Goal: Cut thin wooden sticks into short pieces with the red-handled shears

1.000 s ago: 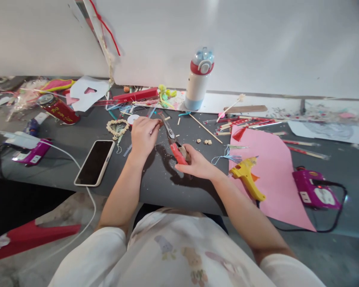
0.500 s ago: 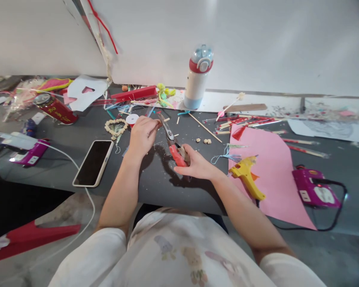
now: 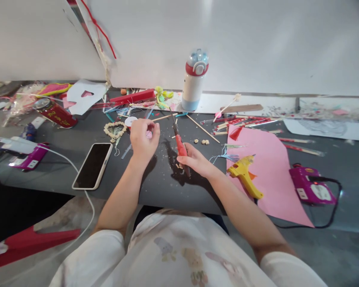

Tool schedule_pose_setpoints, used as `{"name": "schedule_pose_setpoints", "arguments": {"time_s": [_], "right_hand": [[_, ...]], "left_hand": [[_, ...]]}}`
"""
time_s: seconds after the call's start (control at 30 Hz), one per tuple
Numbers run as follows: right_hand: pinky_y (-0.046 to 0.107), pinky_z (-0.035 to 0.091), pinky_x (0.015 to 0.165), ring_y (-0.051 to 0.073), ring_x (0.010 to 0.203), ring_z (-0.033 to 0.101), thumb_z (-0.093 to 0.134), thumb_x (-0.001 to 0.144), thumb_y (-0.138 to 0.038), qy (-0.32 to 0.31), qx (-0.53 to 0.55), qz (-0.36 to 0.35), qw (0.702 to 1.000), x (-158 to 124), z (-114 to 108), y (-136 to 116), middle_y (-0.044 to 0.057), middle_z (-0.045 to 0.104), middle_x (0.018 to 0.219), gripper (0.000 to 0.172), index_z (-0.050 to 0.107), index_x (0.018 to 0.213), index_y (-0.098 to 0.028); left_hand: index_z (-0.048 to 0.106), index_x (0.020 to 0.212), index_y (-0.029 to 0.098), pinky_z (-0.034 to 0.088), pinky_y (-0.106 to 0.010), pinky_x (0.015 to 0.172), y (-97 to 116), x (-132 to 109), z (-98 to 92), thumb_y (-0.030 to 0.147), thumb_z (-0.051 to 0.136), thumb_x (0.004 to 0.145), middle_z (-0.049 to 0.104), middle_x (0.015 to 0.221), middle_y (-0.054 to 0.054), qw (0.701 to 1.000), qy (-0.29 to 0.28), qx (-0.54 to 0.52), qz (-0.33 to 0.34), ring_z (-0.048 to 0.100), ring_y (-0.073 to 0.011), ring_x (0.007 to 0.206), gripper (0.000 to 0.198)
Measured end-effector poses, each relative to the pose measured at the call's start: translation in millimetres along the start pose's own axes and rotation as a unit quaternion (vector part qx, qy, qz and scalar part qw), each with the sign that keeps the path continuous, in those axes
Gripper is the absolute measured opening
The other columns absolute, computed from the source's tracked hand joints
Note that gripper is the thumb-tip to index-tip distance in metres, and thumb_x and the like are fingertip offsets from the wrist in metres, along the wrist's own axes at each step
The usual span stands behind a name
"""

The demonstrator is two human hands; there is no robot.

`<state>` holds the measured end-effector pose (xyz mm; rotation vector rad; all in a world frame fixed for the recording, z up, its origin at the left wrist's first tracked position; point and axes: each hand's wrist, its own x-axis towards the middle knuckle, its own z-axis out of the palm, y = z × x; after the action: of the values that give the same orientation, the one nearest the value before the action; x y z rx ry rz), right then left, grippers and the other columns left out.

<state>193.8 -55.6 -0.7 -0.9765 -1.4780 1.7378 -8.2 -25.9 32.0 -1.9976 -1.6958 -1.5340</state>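
My right hand (image 3: 196, 160) grips a pair of red-handled pliers (image 3: 181, 146), whose narrow jaws point away from me, seen edge-on. My left hand (image 3: 144, 139) is curled closed to the left of the pliers; a small pinkish bit shows among its fingers, too unclear to name. Just beyond that hand is a thin wooden stick (image 3: 165, 117); whether the fingers touch it I cannot tell. A white spool (image 3: 131, 120) is partly hidden behind the left hand. Beside it lies a heart-shaped ring of pale beads (image 3: 115, 130) with a tassel. Small wooden pieces (image 3: 205, 142) lie to the right.
A white bottle (image 3: 194, 81) stands at the back. On the right, a yellow glue gun (image 3: 245, 175) rests on pink paper (image 3: 275, 171), near a purple power box (image 3: 311, 185). A phone (image 3: 92, 166) and a red can (image 3: 56, 113) are on the left.
The pliers have come away from my left hand and turned edge-on, jaws pointing forward. My left hand has curled inward. A stick now shows beyond it, and small bits appear below the pliers.
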Motion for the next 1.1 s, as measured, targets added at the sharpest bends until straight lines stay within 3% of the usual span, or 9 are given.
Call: {"name": "schedule_pose_setpoints", "arguments": {"time_s": [0.1, 0.2, 0.3, 0.4, 0.53, 0.7, 0.9, 1.1], "right_hand": [[0.028, 0.040, 0.057, 0.013, 0.059, 0.050, 0.070, 0.075, -0.050, 0.016, 0.064, 0.005, 0.998, 4, 1, -2, -0.005, 0.052, 0.071, 0.043, 0.045, 0.097, -0.022], [0.029, 0.040, 0.057, 0.013, 0.057, 0.049, 0.067, 0.074, -0.051, 0.042, 0.085, 0.002, 0.995, 5, 1, -6, -0.005, 0.051, 0.068, 0.041, 0.047, 0.095, -0.021], [0.031, 0.044, 0.066, 0.014, 0.070, 0.053, 0.068, 0.073, -0.047, 0.061, 0.088, -0.021, 0.994, 6, 0, -7, -0.001, 0.055, 0.080, 0.038, 0.052, 0.095, -0.020], [0.032, 0.046, 0.075, 0.017, 0.084, 0.055, 0.067, 0.074, -0.046, 0.064, 0.063, -0.036, 0.995, 7, -1, -3, 0.002, 0.057, 0.092, 0.038, 0.053, 0.097, -0.020], [0.033, 0.046, 0.071, 0.017, 0.081, 0.054, 0.067, 0.076, -0.047, 0.042, 0.024, -0.023, 0.999, 5, -2, 0, 0.002, 0.054, 0.090, 0.037, 0.051, 0.098, -0.021], [0.033, 0.047, 0.072, 0.018, 0.085, 0.054, 0.067, 0.074, -0.044, 0.043, -0.004, -0.034, 0.998, 6, 0, -2, 0.003, 0.051, 0.095, 0.036, 0.051, 0.096, -0.021], [0.033, 0.048, 0.070, 0.016, 0.079, 0.054, 0.067, 0.074, -0.043, 0.034, 0.017, -0.017, 0.999, 6, 0, -3, 0.002, 0.052, 0.092, 0.037, 0.050, 0.099, -0.021], [0.034, 0.050, 0.080, 0.019, 0.097, 0.056, 0.069, 0.074, -0.042, 0.031, 0.020, -0.048, 0.998, 5, -1, -1, 0.006, 0.055, 0.112, 0.044, 0.052, 0.109, -0.021]], "left_hand": [[0.062, 0.087, 0.019, 0.048, -0.032, 0.071, 10, -10, 9.4, 0.060, 0.051, 0.091, 0.065, 0.078, -0.004, 0.972, -0.154, -0.153, -0.087, 0.060, -0.0162, 0.073, 0.042], [0.057, 0.121, 0.016, 0.053, -0.037, 0.080, 20, -21, 20.6, 0.074, 0.054, 0.081, 0.068, 0.111, -0.014, 0.885, -0.309, -0.317, -0.144, 0.066, -0.0250, 0.101, 0.070], [0.049, 0.133, 0.014, 0.053, -0.042, 0.088, 28, -31, 27.8, 0.077, 0.065, 0.071, 0.064, 0.121, -0.017, 0.829, -0.388, -0.376, -0.144, 0.063, -0.0301, 0.110, 0.090], [0.049, 0.134, 0.016, 0.052, -0.045, 0.093, 30, -36, 30.6, 0.077, 0.069, 0.066, 0.064, 0.120, -0.016, 0.815, -0.402, -0.386, -0.157, 0.062, -0.0307, 0.110, 0.094], [0.057, 0.123, 0.017, 0.049, -0.044, 0.098, 28, -36, 31.2, 0.083, 0.050, 0.077, 0.064, 0.118, -0.015, 0.785, -0.382, -0.440, -0.212, 0.059, -0.0297, 0.118, 0.080], [0.060, 0.112, 0.018, 0.048, -0.041, 0.098, 30, -33, 31.9, 0.069, 0.069, 0.074, 0.066, 0.111, -0.011, 0.762, -0.373, -0.455, -0.269, 0.062, -0.0253, 0.108, 0.065], [0.059, 0.110, 0.017, 0.049, -0.039, 0.093, 33, -34, 32.3, 0.071, 0.070, 0.072, 0.065, 0.101, -0.007, 0.761, -0.361, -0.461, -0.281, 0.062, -0.0222, 0.099, 0.067], [0.059, 0.108, 0.017, 0.049, -0.038, 0.093, 32, -32, 29.1, 0.071, 0.064, 0.077, 0.064, 0.103, -0.007, 0.785, -0.363, -0.440, -0.240, 0.061, -0.0224, 0.102, 0.062]]}}
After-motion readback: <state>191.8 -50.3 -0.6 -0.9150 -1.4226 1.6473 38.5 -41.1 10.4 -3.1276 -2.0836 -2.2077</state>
